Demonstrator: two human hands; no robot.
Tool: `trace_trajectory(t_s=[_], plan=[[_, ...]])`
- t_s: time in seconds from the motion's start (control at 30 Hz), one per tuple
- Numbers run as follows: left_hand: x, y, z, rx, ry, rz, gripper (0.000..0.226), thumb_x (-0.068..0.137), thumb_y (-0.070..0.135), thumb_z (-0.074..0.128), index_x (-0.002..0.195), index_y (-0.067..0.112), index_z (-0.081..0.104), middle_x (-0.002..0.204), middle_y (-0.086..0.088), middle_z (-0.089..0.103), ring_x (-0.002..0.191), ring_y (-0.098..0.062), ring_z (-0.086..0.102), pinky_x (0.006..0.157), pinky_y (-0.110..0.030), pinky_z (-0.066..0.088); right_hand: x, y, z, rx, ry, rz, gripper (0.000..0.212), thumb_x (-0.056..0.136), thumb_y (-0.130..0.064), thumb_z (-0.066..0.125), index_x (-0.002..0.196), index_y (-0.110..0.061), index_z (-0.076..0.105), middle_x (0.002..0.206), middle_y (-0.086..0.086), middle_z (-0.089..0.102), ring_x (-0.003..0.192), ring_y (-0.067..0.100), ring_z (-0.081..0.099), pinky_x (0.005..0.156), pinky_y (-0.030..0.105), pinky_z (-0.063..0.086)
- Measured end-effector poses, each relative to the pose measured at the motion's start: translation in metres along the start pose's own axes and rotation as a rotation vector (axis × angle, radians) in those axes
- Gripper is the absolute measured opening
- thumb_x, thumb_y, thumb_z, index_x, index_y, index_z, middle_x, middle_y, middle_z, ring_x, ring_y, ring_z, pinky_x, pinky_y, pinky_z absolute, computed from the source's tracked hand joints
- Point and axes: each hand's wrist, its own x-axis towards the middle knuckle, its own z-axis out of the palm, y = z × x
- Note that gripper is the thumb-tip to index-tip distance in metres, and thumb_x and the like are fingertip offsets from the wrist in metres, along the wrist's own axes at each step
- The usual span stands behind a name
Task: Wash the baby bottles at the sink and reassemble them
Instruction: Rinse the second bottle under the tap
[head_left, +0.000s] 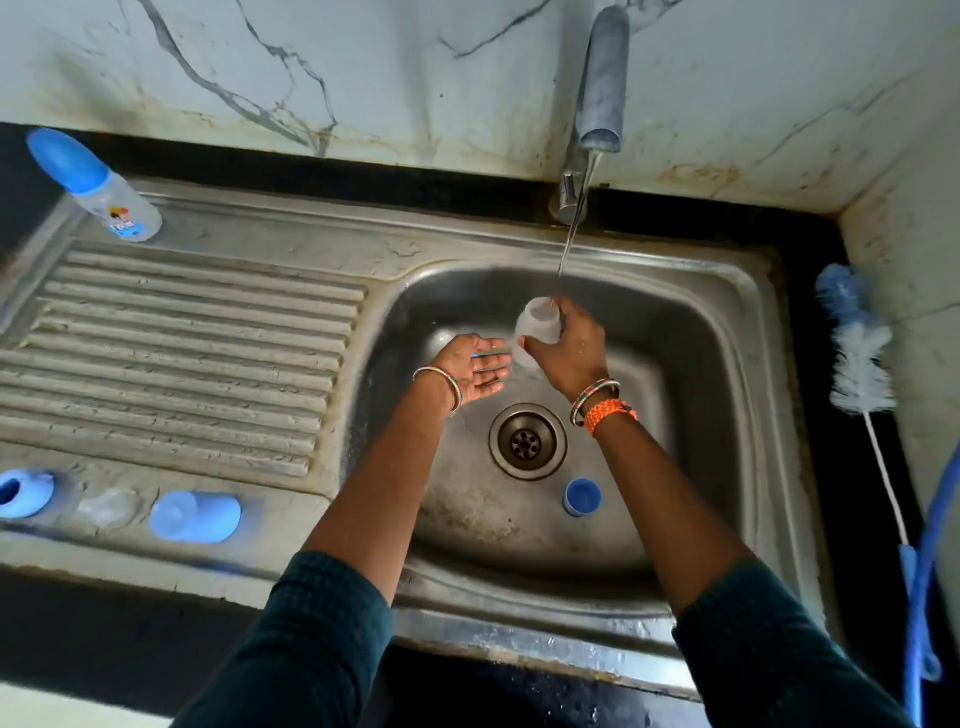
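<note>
My right hand grips a clear baby bottle body over the sink basin, its mouth up under the thin stream of water from the tap. My left hand is open, palm up, just left of the bottle and holds nothing. A blue ring lies in the basin near the drain. On the front rim of the sink lie a blue collar, a clear teat and a blue cap. An assembled bottle with a blue cap stands at the back left.
A ribbed steel drainboard fills the left side. A blue-and-white bottle brush leans on the dark counter at the right beside the tiled wall. A blue hose hangs at the far right.
</note>
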Motion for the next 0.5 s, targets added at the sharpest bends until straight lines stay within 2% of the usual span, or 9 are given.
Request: trace_trajectory(t_s=[0.07,0.1,0.2,0.3,0.37,0.43,0.5], plan=[[0.001,0.001,-0.002,-0.012,0.002,0.010,0.038,0.097,0.025,0.029,0.116,0.012,0.059,0.119,-0.010,0.062,0.103,-0.022,0.057,0.093,-0.036,0.045,0.000,-0.007,-0.003,0.062,0.116,-0.060,0.050,0.073,-0.014,0.078,0.119,-0.009,0.058,0.119,0.011,0.061,0.105,0.020,0.056,0.092,0.034,0.049],[-0.001,0.002,-0.002,-0.007,0.017,0.013,0.040,0.097,0.025,0.028,0.119,0.011,0.058,0.123,-0.011,0.060,0.106,-0.023,0.056,0.094,-0.037,0.044,0.001,-0.008,-0.004,0.043,0.122,-0.073,0.050,0.073,-0.014,0.077,0.119,-0.009,0.058,0.120,0.011,0.060,0.104,0.018,0.055,0.093,0.033,0.049],[-0.004,0.001,0.001,0.013,0.056,-0.009,0.041,0.098,0.023,0.030,0.128,0.010,0.054,0.132,-0.012,0.055,0.115,-0.025,0.053,0.099,-0.037,0.041,-0.005,-0.006,-0.002,-0.050,-0.009,-0.004,0.049,0.075,-0.012,0.077,0.119,-0.004,0.059,0.119,0.012,0.062,0.106,0.021,0.057,0.098,0.035,0.045],[-0.005,0.003,0.004,-0.018,0.045,0.024,0.041,0.099,0.026,0.031,0.130,0.009,0.053,0.130,-0.013,0.055,0.107,-0.024,0.053,0.096,-0.037,0.041,-0.002,-0.025,-0.009,0.090,0.137,-0.041,0.050,0.073,-0.013,0.077,0.118,-0.008,0.057,0.118,0.010,0.061,0.105,0.024,0.058,0.092,0.034,0.050],[-0.011,0.005,0.006,-0.067,0.024,0.037,0.038,0.098,0.026,0.033,0.125,0.011,0.056,0.119,-0.013,0.058,0.102,-0.024,0.053,0.094,-0.037,0.042,0.004,-0.038,-0.014,0.155,0.176,-0.044,0.053,0.074,-0.016,0.076,0.121,-0.012,0.051,0.115,0.005,0.059,0.103,0.021,0.058,0.087,0.034,0.052],[-0.018,0.008,0.012,-0.161,-0.016,0.065,0.030,0.096,0.026,0.035,0.112,0.013,0.056,0.109,-0.011,0.060,0.098,-0.026,0.055,0.092,-0.038,0.043,0.009,-0.045,-0.021,0.421,0.098,0.151,0.046,0.081,-0.016,0.071,0.120,-0.014,0.047,0.113,0.004,0.056,0.099,0.020,0.059,0.077,0.034,0.056],[-0.025,0.014,0.017,-0.279,-0.079,0.141,0.028,0.095,0.027,0.035,0.108,0.011,0.053,0.100,-0.009,0.062,0.095,-0.025,0.057,0.090,-0.038,0.045,0.010,-0.050,-0.029,0.867,-0.110,0.466,0.029,0.090,-0.020,0.060,0.115,-0.011,0.048,0.118,0.015,0.055,0.096,0.028,0.061,0.063,0.032,0.058]])
